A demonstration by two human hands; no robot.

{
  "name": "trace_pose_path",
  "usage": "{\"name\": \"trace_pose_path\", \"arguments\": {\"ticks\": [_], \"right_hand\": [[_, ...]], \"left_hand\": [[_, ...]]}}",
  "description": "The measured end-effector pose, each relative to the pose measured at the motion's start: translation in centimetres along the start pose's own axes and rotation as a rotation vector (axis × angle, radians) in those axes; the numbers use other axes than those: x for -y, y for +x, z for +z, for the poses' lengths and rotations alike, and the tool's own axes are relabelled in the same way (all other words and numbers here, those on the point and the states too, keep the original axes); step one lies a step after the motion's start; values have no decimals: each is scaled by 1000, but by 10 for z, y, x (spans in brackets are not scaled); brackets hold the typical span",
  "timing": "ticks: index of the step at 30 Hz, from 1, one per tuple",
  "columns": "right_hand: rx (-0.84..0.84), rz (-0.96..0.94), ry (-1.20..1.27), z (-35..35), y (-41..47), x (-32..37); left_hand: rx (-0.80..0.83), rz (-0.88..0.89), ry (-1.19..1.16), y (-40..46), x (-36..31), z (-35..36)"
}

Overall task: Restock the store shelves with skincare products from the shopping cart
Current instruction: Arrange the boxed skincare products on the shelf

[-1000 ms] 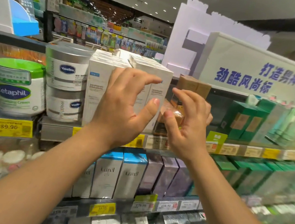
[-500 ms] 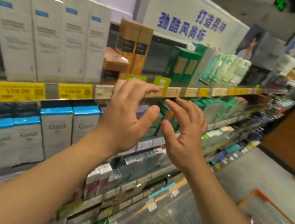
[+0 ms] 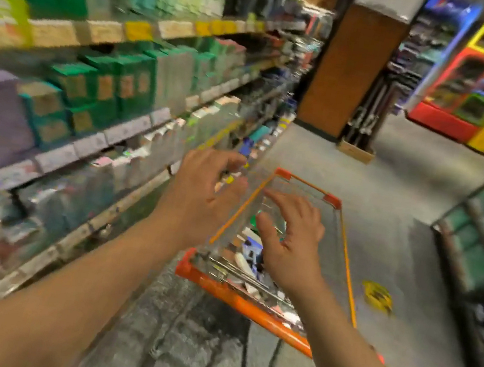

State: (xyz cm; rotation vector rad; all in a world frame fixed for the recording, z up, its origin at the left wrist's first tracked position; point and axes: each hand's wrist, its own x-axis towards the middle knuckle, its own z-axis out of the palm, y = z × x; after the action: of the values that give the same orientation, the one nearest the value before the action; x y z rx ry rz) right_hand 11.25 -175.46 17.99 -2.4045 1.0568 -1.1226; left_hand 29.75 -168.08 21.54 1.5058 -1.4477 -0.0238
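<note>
Green and purple boxes blur along the shelves [image 3: 106, 32] left of both hands. Cart [image 3: 246, 304], orange-rimmed, sits below and just beyond them, products [image 3: 246, 253] inside under the right hand [image 3: 290, 249]. Left hand [image 3: 200, 195] beside it; both spread, empty.

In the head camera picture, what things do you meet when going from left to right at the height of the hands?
Store shelves → left hand → right hand over the shopping cart → yellow floor mark → dark rack.
</note>
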Motion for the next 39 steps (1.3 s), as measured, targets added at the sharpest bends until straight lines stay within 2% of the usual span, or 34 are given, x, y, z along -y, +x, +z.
{"name": "trace_pose_path", "arguments": {"ticks": [3,7,11,16,19,23,30,36,39], "right_hand": [[-30,124,-44,-29,-39,-47],[-29,303,-78,-48,-82,-93],[118,567,-89,-51,-110,-127],[335,844,-224,-38,-152,-165],[373,798,-357,-29,-164,-167],[487,770,-505,-19,-151,-165],[510,786,-503,-10,-113,-193],[581,804,-472,6,-66,-227],[613,842,-460,15,-42,-242]], "left_hand": [[118,-47,-17,-15,-19,55],[308,-198,-10,-37,-31,110],[560,-306,83,-55,-24,156],[898,-265,464,-82,16,190],[1111,-128,750,-96,27,199],[1139,-73,779,-90,32,204],[1172,-28,829,-51,50,226],[1067,-102,775,-8,76,250],[1088,-90,765,14,95,263]]}}
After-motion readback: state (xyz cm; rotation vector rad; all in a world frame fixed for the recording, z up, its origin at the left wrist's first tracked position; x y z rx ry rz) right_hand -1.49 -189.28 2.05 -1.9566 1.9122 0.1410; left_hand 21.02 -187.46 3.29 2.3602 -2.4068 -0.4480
